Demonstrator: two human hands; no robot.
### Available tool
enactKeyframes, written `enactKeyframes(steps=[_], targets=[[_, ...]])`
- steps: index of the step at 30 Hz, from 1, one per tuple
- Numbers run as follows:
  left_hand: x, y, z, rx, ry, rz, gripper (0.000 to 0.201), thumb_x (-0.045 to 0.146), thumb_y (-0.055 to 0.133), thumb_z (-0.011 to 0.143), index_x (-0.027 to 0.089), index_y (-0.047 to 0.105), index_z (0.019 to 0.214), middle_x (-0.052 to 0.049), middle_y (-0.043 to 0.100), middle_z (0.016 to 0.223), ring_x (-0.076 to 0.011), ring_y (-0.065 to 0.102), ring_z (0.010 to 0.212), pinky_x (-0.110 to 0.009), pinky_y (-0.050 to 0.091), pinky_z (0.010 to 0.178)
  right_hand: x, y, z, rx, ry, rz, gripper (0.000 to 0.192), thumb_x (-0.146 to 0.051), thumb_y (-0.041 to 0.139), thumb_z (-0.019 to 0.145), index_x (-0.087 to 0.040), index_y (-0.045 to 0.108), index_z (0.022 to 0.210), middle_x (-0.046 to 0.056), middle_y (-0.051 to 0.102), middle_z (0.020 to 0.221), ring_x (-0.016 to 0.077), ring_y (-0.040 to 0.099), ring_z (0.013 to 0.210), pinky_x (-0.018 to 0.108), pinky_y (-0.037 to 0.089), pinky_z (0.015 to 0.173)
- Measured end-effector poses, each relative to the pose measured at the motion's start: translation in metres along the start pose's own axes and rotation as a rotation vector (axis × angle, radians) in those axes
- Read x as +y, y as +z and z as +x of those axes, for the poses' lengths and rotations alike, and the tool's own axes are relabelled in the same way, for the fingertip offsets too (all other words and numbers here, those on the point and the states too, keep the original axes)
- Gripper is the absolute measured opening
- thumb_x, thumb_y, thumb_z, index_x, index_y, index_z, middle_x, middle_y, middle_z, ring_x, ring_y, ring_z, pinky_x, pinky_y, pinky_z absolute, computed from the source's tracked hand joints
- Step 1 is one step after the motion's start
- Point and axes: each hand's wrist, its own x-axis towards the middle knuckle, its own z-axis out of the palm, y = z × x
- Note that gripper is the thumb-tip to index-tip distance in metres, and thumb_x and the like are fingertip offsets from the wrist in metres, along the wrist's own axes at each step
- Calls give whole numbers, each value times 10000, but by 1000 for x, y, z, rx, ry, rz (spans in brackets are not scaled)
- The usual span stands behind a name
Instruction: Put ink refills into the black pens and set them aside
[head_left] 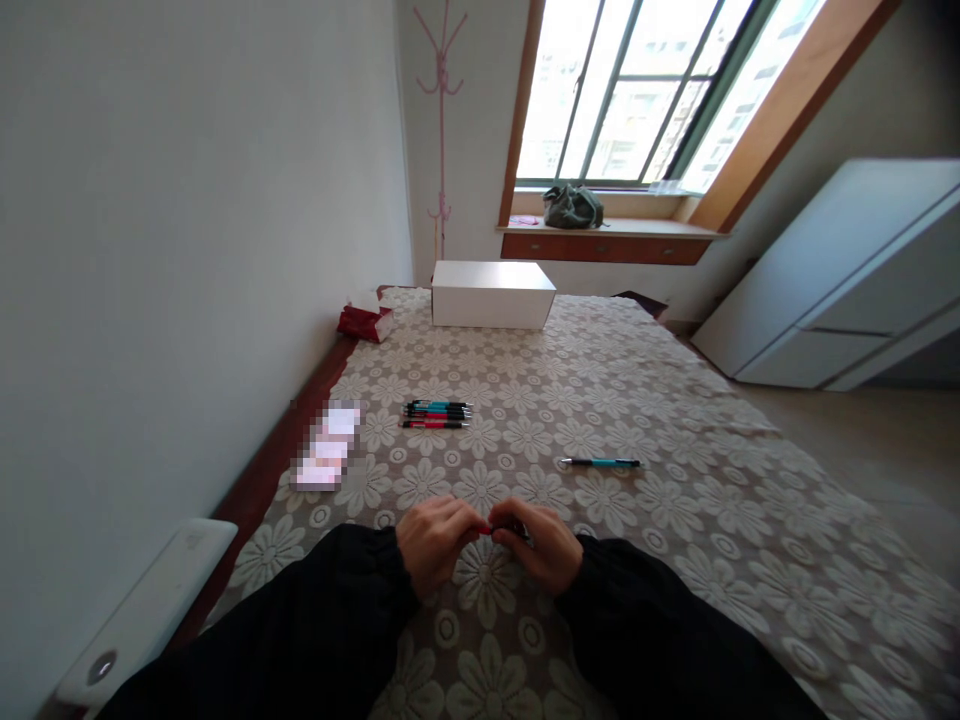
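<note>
A bed [675,420] under a floral lace cover fills the head view. The left hand [439,540] and right hand [541,545] meet low over it, fingers clamped on opposite ends of a small red pen [486,529] (mostly hidden). Four pens [436,413] lie grouped; a teal pen [600,462] lies apart. No writing is legible.

Looking at a room in a home, likely a bedroom: low surface spreading under a floral lace cover [637,400], pink coat stand [442,120] standing in the corner, white drawer unit [847,290] sitting along the wall, green bag [572,206] lying on the wooden window ledge [615,230].
</note>
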Motion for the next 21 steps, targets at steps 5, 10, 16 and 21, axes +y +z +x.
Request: enactKeyframes(steps=[5,10,16,21], targets=[[0,0,0,-8,-75,-34,162,270,505,1030,221,658,1002,-21,754,922,-159,698,811,-271,524,738,-1,0,0,-49,47,38,100,-270,501,1020,-237,594,1031,13,730,856,172,699,781,281,523,730],[1,-3,-1,-31,-130,-81,164,282,510,1031,224,661,1058,-15,764,959,-159,719,856,-263,538,776,1,2,-1,36,-97,-149,123,-331,592,988,-220,604,1040,47,716,891,198,681,798,302,515,718],[1,-3,0,-45,-90,-178,177,300,523,1033,213,675,1065,-33,765,990,-151,722,874,-242,550,783,0,-2,0,133,-252,-265,215,-343,520,1054,-208,642,939,33,667,764,173,637,698,291,473,660],[3,-2,0,-2,-110,-170,182,314,533,1032,213,685,1045,-32,762,952,-152,716,836,-249,544,765,-3,-3,2,141,-277,-272,262,-353,489,1080,-220,666,940,22,670,737,172,617,691,301,457,658]])
